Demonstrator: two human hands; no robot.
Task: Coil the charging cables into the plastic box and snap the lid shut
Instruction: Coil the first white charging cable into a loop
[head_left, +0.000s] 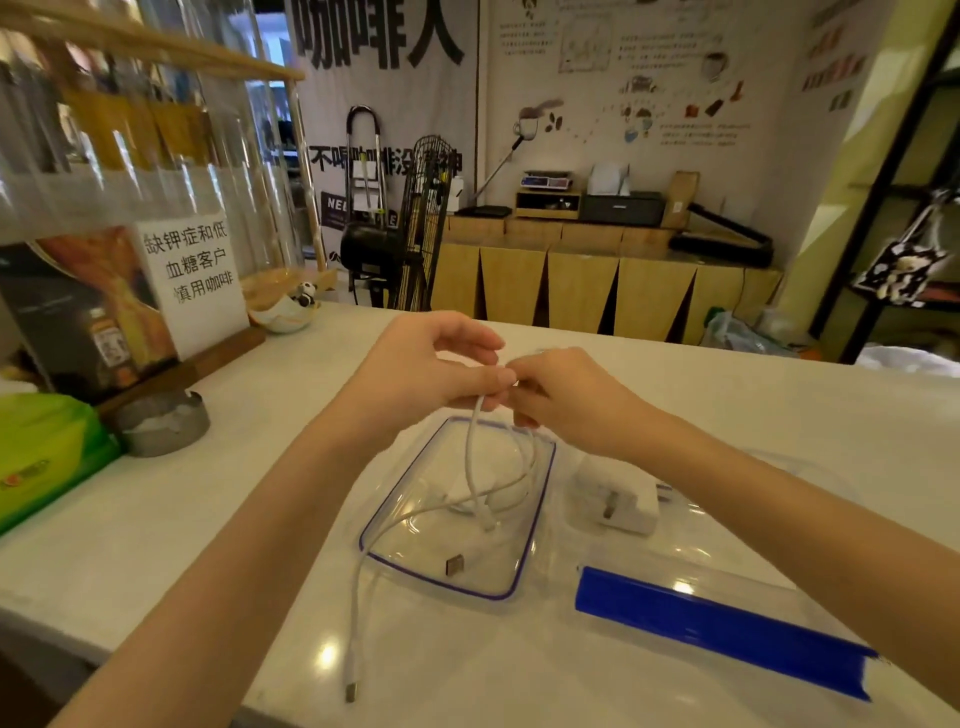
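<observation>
A white charging cable hangs in loops from my two hands, held above the table. My left hand pinches its top, and my right hand grips it right beside, fingertips touching. The loops fall onto a clear lid with a blue rim. One strand trails off the lid's left edge to a USB plug near the table's front edge. Another plug lies on the lid. The clear plastic box with a blue clip lies at the right, under my right forearm.
A white charger block lies right of the lid. A metal ashtray, a green packet and a sign stand occupy the table's left. A small panda dish sits behind.
</observation>
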